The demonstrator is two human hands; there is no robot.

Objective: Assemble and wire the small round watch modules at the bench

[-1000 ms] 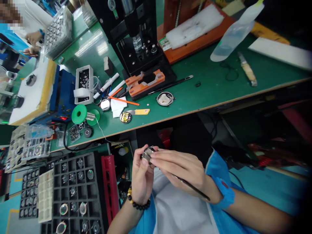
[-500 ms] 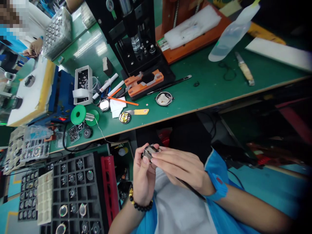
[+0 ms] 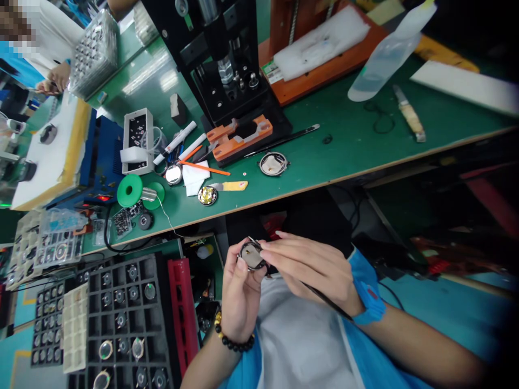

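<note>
Held up above my lap, a round watch case [image 3: 252,256] with a grey inner face sits between the thumb and fingers of my left hand [image 3: 242,286]. My right hand [image 3: 316,273] is closed around a slim black tool [image 3: 328,303], whose rear end sticks out below the palm. It looks like tweezers, but the fingers cover most of it. The right fingertips are at the right edge of the watch case. A similar round case with a pale inside [image 3: 273,164] lies on the green bench [image 3: 324,162].
A black press [image 3: 227,70] with an orange fixture [image 3: 241,138] stands on the bench. Nearby lie a yellow-handled blade [image 3: 233,186], a solder spool [image 3: 130,190] and a plastic bottle [image 3: 383,59]. Trays of watch parts [image 3: 121,324] sit lower left. Another person's hand [image 3: 59,78] shows upper left.
My right hand has shifted slightly right, drawing back from the watch case with the black tool. More of the grey inner face shows now. My left hand has barely moved.
</note>
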